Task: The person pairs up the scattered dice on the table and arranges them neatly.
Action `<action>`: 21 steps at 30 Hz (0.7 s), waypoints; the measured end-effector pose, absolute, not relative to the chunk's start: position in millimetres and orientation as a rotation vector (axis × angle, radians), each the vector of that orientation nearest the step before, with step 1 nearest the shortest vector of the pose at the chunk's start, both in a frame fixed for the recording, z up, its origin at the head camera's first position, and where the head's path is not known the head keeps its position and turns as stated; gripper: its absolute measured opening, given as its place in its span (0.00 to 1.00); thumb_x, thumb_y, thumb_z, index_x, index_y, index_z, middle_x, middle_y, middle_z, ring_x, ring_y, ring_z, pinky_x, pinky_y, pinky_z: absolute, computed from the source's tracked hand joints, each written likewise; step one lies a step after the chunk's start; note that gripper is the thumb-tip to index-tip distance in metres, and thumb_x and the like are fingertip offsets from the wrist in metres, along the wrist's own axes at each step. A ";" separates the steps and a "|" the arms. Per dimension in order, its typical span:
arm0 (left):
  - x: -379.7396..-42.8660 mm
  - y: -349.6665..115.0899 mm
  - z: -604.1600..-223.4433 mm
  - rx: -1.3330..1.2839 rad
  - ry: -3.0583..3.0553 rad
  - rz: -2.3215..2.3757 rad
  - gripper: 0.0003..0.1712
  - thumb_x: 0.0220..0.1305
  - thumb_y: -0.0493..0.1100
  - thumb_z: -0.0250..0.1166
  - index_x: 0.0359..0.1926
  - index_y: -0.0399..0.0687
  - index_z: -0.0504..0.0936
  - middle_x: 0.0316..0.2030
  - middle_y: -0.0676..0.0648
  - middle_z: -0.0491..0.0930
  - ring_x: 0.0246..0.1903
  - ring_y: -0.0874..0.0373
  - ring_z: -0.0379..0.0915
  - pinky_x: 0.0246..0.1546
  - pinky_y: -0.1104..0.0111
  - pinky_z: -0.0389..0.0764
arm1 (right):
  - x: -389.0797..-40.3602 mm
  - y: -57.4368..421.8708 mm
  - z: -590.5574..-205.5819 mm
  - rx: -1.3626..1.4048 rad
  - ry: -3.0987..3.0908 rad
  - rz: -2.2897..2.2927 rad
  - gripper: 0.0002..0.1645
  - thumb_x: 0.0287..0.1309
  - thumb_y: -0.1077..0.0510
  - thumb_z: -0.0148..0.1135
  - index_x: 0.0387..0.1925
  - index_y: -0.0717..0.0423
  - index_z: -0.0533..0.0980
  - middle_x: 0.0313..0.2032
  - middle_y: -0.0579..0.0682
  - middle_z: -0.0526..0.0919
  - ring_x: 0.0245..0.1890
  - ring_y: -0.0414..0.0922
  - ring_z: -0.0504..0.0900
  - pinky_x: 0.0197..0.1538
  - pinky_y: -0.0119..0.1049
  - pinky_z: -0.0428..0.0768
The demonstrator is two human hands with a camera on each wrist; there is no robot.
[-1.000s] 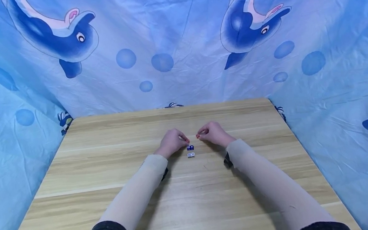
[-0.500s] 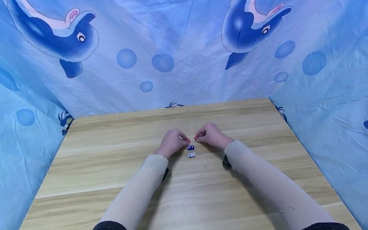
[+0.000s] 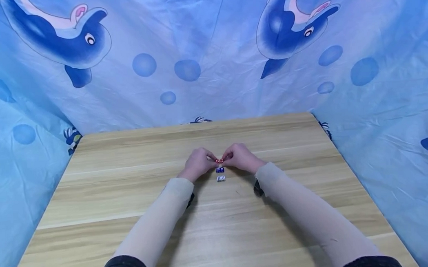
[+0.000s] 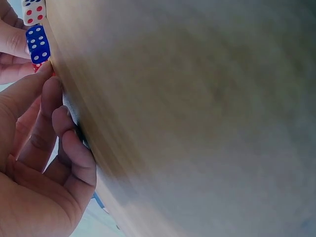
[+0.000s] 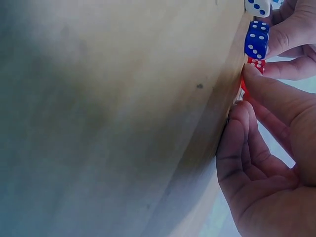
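Two red dice meet side by side on the table. My left hand pinches the left red die between thumb and finger, and my right hand pinches the right red die. In both wrist views the fingertips hide most of the red. Just nearer to me lies a pair of blue dice with white pips. A pair of white dice sits nearer still, making three short rows. The right wrist view shows a blue die close to my right thumb, with a white die beyond it.
The wooden table spreads around the hands. Behind it and along both sides hangs a blue curtain printed with dolphins and bubbles. Both forearms reach in from the near edge.
My right hand has moved left with its red die, closing the gap until the two red dice meet. My left hand keeps hold of its die in about the same place.
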State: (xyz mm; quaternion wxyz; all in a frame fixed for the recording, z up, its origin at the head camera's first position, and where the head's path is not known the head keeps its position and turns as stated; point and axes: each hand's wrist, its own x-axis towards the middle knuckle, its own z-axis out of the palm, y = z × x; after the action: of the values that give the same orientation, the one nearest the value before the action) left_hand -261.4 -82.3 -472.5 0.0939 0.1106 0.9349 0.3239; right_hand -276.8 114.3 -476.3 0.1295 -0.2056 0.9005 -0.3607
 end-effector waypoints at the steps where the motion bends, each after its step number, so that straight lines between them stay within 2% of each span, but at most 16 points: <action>1: -261.4 -82.8 -472.1 0.333 2.775 0.961 0.05 0.57 0.43 0.79 0.36 0.51 0.92 0.44 0.51 0.86 0.44 0.54 0.78 0.47 0.60 0.77 | -277.4 113.9 -476.7 -0.604 2.616 -1.052 0.08 0.54 0.60 0.78 0.36 0.54 0.87 0.30 0.40 0.87 0.32 0.39 0.84 0.43 0.36 0.81; 5: -261.0 -83.6 -471.1 0.336 2.775 0.959 0.06 0.57 0.43 0.79 0.36 0.51 0.92 0.45 0.51 0.86 0.46 0.55 0.78 0.51 0.60 0.76 | -278.4 112.7 -477.3 -0.617 2.614 -1.047 0.08 0.53 0.60 0.78 0.36 0.54 0.88 0.29 0.40 0.87 0.31 0.39 0.84 0.43 0.35 0.81; 21: -259.5 -82.9 -469.4 0.319 2.742 0.993 0.06 0.57 0.44 0.79 0.36 0.51 0.92 0.43 0.51 0.86 0.36 0.57 0.76 0.39 0.64 0.76 | -278.0 112.1 -473.9 -0.606 2.605 -1.036 0.08 0.52 0.60 0.79 0.36 0.53 0.88 0.28 0.40 0.86 0.30 0.41 0.83 0.41 0.37 0.80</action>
State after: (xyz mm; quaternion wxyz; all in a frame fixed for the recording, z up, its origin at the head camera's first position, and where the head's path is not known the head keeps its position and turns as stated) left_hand -259.5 -82.9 -469.4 0.1035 0.1081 0.9296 0.3367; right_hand -278.0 112.1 -473.9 0.1362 -0.2094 0.8998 -0.3578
